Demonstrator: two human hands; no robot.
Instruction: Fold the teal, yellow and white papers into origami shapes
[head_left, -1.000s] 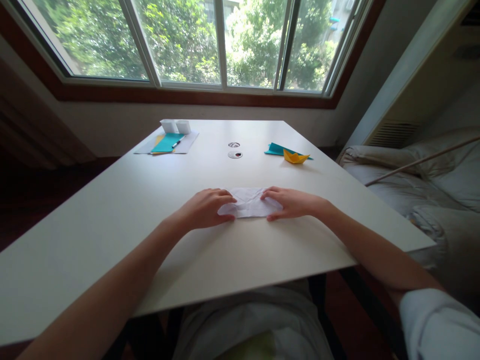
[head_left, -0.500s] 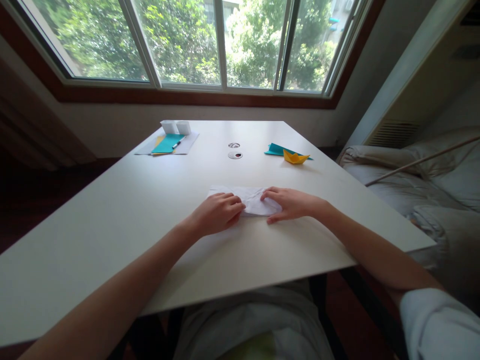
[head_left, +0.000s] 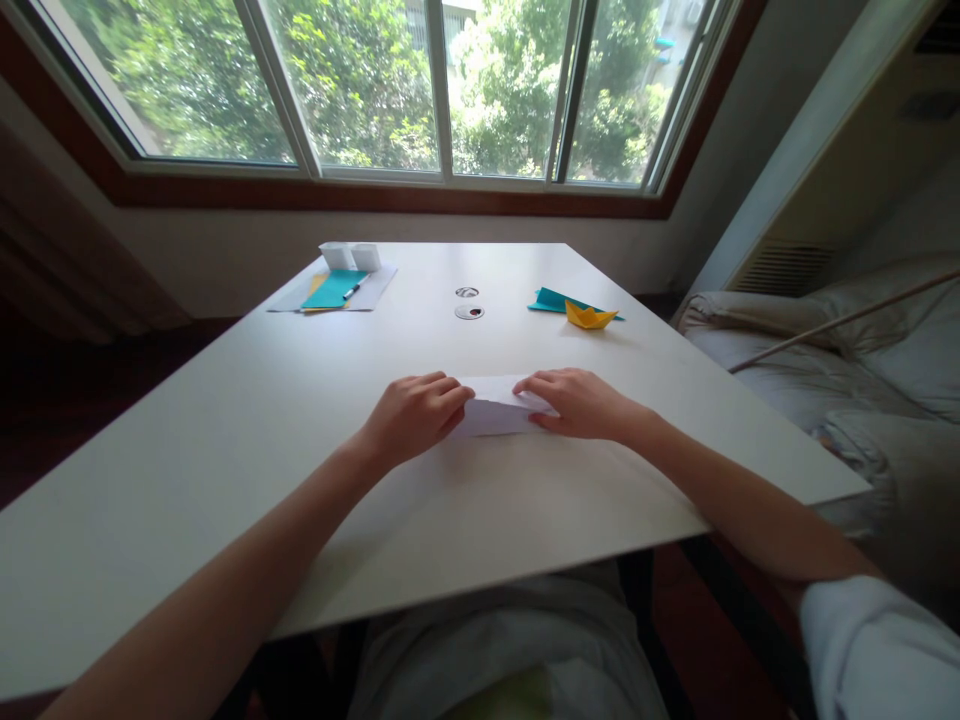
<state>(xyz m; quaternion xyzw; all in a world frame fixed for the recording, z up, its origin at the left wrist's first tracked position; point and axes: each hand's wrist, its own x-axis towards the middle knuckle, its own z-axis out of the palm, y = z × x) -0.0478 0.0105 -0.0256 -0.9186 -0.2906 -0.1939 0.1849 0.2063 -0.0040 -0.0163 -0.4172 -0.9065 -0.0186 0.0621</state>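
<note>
One folded white paper [head_left: 495, 405], lying flat near the middle of the white table [head_left: 225, 450], toward the near edge. Left hand [head_left: 411, 415] rests on its left end, fingers held together and curled down onto the sheet; right hand [head_left: 577, 402] covers its right end, fingers together and pressed flat on the fold. Beyond, at table centre, two round cable ports [head_left: 469, 311]. Far right: one yellow paper boat [head_left: 590, 316] touching a teal folded sheet [head_left: 553, 299]. Far left: one white sheet [head_left: 375, 285] bearing a teal paper [head_left: 328, 289] over a yellow one, with a pen [head_left: 352, 288] lying across; behind it, two small white paper boxes [head_left: 349, 255] side by side, contents not visible. Window [head_left: 420, 90] behind, bedding [head_left: 840, 370] to the right.
</note>
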